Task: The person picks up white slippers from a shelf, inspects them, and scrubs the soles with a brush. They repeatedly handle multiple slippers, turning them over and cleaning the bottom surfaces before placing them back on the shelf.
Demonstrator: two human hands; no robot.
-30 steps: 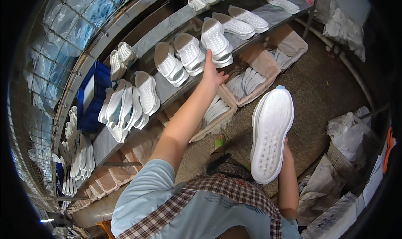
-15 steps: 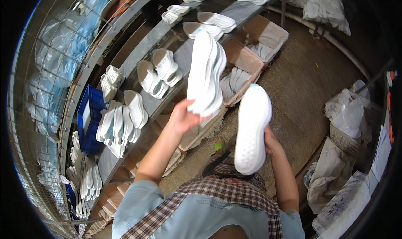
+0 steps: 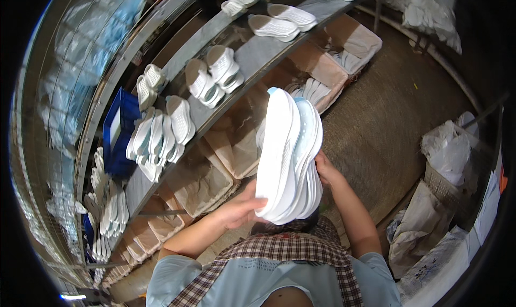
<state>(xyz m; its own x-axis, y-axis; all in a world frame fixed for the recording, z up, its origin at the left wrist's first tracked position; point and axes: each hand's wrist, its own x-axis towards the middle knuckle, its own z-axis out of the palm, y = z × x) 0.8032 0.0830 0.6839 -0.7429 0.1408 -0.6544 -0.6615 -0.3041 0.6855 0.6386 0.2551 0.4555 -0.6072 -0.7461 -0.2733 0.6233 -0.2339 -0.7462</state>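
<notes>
stack of white, curvy-edged shoe soles (image 3: 278, 151) is held up right in front of the brown-and-white checked cloth apron (image 3: 274, 246). left hand (image 3: 242, 206) is clutching its lower left end, right hand (image 3: 327, 170) is gripping the right side. past that, loads more white soles (image 3: 181, 123) sit on a long grey table (image 3: 246, 55), tan cloth-lined bins (image 3: 201, 186) underneath.

The soles (image 3: 289, 162) are white and pale blue, the apron (image 3: 282, 243) brown-checked, the shirt (image 3: 174, 275) light blue.

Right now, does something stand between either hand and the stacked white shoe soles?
Nothing visible does: the left hand grips the stacked white shoe soles near their lower end, and the right hand holds their right side, partly hidden behind them.
</notes>
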